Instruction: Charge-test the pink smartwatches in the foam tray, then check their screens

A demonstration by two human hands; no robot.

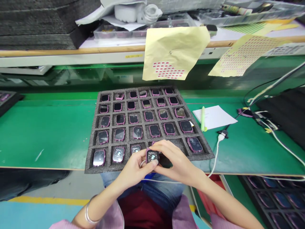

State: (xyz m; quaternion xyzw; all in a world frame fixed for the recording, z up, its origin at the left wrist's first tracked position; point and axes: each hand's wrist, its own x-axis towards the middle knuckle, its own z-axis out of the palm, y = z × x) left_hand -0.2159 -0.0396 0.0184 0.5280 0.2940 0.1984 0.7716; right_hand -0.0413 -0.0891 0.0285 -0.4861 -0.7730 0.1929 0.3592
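At the lower centre of the frame, just over the near edge of the tray, a small rounded-square smartwatch body with a purple case and a lit black glass face (152,156) is held between both hands. It looks light and stiff; the smooth glass would likely be slippery and prone to smudges, scratches or cracks if dropped. The purple side edges seem the safest place to take hold, with little pressure on the face.

The left hand (134,167) pinches it, thumb laid across the lower part of the glass and fingers bent behind. The right hand (177,160) has its fingers close together and curled over the top edge, its thumb by the lower right corner; how firmly it grips cannot be told. A thin white cable (164,181) runs below the hands.

Beyond them, across the middle of the frame, a dark grey foam tray with square compartments (88,163) bears rows of similar purple-edged watch bodies (195,144). It rests on a glossy green worktop (47,127); a pale green pen (202,118) lies at centre right.
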